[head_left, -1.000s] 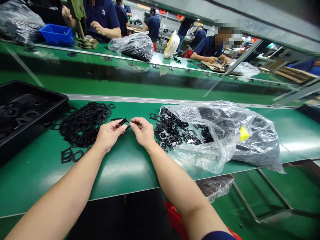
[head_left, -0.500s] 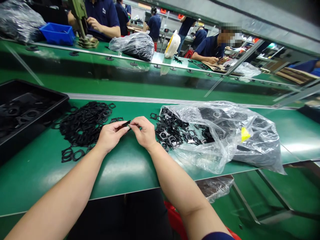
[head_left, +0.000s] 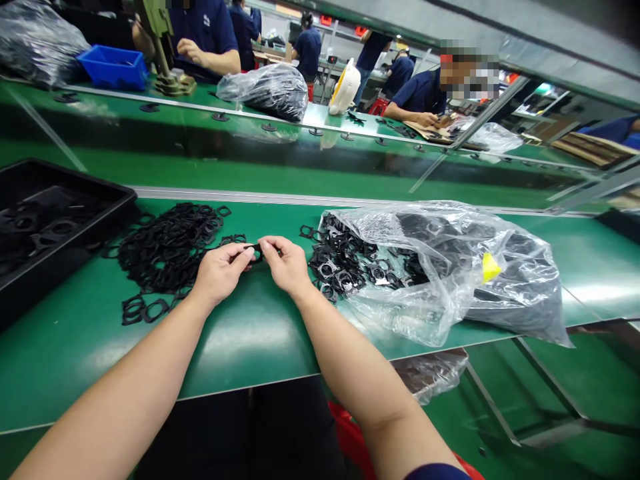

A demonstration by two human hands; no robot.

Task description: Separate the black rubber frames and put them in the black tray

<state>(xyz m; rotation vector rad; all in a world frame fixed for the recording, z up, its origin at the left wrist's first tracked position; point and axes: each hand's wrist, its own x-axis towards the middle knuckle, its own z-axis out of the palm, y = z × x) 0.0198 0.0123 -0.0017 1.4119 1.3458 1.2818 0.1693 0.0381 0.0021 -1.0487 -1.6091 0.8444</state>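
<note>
Between my fingertips is a small black ring-shaped part (head_left: 257, 253), its opening partly facing me. My left hand (head_left: 223, 272) pinches its left side, thumb on top. On its other side, my right hand (head_left: 286, 264) grips the edge between thumb and finger. A heap of similar black ring parts (head_left: 167, 247) lies to the left of my left hand. Right of my right hand, more black parts (head_left: 345, 257), some with shiny faces, spill from a clear plastic bag (head_left: 510, 287) with a yellow patch.
A black bin (head_left: 75, 267) with dark parts stands at the left on the green table (head_left: 250, 347). Beyond a metal rail, another bench holds a blue tray (head_left: 114, 67), a green hand press (head_left: 167, 80) and a filled plastic bag (head_left: 273, 93). Several people work there.
The black ring part has turned from nearly edge-on to show its opening. My right hand has shifted slightly left and its fingers have changed position on it.
</note>
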